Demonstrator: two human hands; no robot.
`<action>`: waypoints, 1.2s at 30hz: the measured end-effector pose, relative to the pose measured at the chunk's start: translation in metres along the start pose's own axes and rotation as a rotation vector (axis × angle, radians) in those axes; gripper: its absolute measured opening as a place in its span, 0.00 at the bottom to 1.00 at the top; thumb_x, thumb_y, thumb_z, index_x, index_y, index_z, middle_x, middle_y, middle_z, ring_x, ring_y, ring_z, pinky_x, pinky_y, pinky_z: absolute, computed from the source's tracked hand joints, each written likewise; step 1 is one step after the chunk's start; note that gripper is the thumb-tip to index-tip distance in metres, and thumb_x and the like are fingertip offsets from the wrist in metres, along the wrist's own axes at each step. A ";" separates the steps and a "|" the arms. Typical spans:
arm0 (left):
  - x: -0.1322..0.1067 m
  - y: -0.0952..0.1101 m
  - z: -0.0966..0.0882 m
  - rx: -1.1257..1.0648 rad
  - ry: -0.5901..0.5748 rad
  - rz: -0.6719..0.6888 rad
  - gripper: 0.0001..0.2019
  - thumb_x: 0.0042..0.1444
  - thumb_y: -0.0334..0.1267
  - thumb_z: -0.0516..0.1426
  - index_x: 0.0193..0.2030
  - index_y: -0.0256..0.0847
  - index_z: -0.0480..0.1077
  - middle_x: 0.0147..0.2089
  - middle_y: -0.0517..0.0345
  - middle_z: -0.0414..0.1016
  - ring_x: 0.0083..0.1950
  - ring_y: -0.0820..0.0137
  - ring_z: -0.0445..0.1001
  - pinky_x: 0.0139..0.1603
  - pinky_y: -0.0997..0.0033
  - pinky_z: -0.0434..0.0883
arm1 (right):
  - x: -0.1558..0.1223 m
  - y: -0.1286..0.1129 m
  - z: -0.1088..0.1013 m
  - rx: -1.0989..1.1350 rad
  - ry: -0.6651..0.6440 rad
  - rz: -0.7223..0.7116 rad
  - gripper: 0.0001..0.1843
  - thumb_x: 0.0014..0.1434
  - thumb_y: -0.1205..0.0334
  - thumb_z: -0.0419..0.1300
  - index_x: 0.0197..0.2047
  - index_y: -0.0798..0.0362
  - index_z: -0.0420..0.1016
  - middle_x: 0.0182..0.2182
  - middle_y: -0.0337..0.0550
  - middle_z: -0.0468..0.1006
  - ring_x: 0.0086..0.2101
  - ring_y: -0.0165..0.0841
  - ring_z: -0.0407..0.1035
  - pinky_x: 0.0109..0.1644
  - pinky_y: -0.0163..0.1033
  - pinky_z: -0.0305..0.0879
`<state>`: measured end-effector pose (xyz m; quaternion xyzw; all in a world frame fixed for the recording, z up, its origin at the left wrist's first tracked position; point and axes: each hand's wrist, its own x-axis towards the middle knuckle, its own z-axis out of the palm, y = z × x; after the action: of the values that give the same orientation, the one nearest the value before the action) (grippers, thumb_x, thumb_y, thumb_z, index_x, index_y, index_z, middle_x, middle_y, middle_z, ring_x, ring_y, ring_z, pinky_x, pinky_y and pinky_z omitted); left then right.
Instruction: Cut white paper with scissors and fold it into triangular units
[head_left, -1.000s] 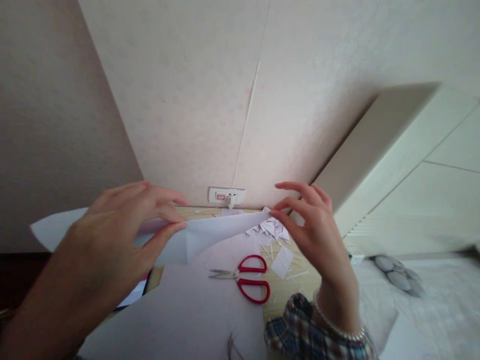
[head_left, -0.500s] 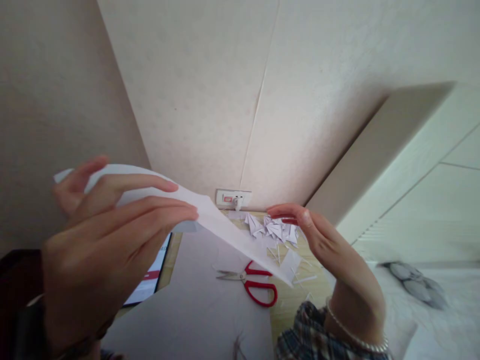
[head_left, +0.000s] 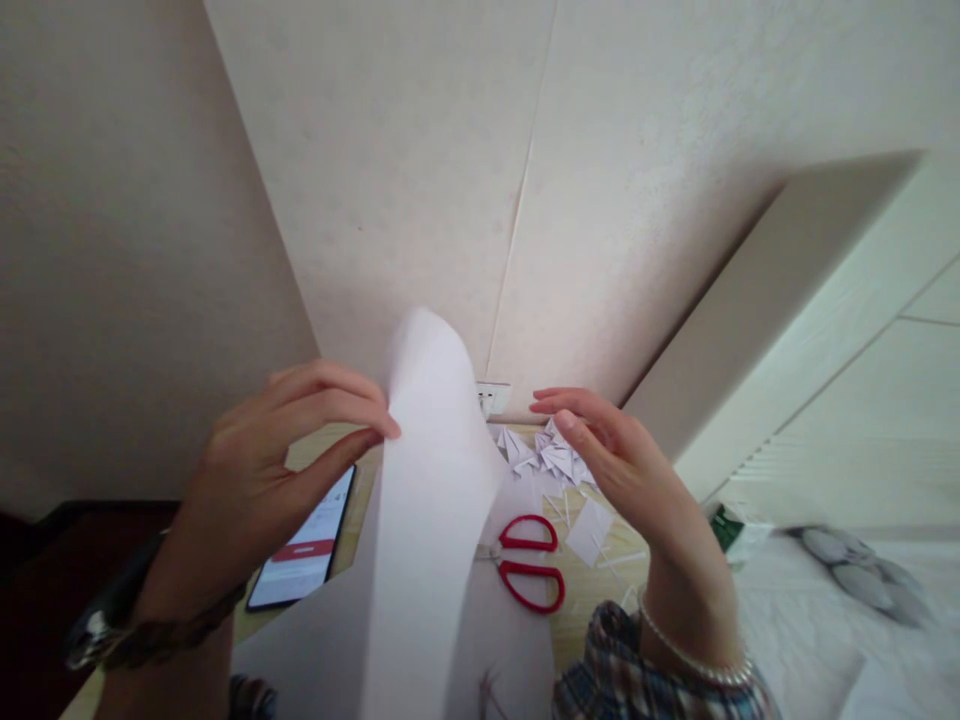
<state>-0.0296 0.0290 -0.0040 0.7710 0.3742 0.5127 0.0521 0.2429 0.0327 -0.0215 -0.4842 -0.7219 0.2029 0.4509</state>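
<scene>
My left hand pinches the left edge of a long white paper sheet between thumb and fingers; the sheet stands up in front of me and curls over at its top. My right hand hovers just right of the sheet with fingers stretched out and apart, holding nothing. Red-handled scissors lie on the wooden table below my right hand, partly hidden by the paper.
A pile of small folded white paper pieces and loose scraps lies near the wall. A phone with a lit screen rests at the left. A wall socket sits behind the sheet. A white cabinet stands right.
My left hand swung the sheet from lying across to standing upright in front of me. My right hand let go of its corner and opened. The view shifted, showing the phone.
</scene>
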 end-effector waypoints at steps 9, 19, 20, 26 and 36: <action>0.003 0.008 0.012 -0.252 0.331 -0.342 0.08 0.47 0.30 0.64 0.24 0.50 0.79 0.29 0.66 0.81 0.39 0.66 0.80 0.51 0.64 0.74 | -0.005 -0.001 -0.002 0.222 -0.099 0.100 0.28 0.67 0.36 0.47 0.50 0.47 0.77 0.47 0.47 0.83 0.49 0.41 0.77 0.54 0.50 0.76; 0.006 0.001 0.021 -0.427 0.609 -0.637 0.03 0.43 0.33 0.66 0.26 0.45 0.80 0.27 0.64 0.81 0.36 0.65 0.79 0.53 0.57 0.76 | 0.000 -0.008 0.022 0.639 -0.111 0.141 0.40 0.63 0.27 0.40 0.62 0.49 0.65 0.54 0.53 0.78 0.49 0.41 0.78 0.56 0.50 0.75; 0.006 -0.001 0.020 -0.394 0.583 -0.673 0.04 0.41 0.32 0.68 0.25 0.44 0.79 0.27 0.65 0.80 0.35 0.66 0.79 0.52 0.59 0.76 | 0.001 -0.010 0.022 0.635 -0.062 0.121 0.39 0.63 0.28 0.42 0.62 0.48 0.64 0.54 0.52 0.78 0.49 0.40 0.78 0.55 0.49 0.75; 0.009 -0.005 0.024 -0.435 0.415 -0.734 0.09 0.43 0.26 0.67 0.26 0.43 0.74 0.28 0.67 0.77 0.35 0.72 0.75 0.41 0.73 0.74 | 0.002 -0.019 0.018 0.611 0.007 0.100 0.36 0.54 0.36 0.64 0.59 0.48 0.64 0.51 0.51 0.79 0.45 0.40 0.78 0.52 0.46 0.76; 0.011 0.002 0.032 -0.649 0.305 -0.784 0.06 0.48 0.29 0.63 0.35 0.41 0.77 0.37 0.58 0.84 0.44 0.63 0.79 0.48 0.63 0.75 | -0.004 -0.037 0.026 0.596 -0.013 0.031 0.34 0.54 0.50 0.69 0.59 0.46 0.60 0.49 0.47 0.79 0.48 0.39 0.77 0.56 0.44 0.74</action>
<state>0.0003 0.0441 -0.0098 0.4340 0.4597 0.6506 0.4207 0.2027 0.0166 -0.0096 -0.3402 -0.6258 0.4158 0.5655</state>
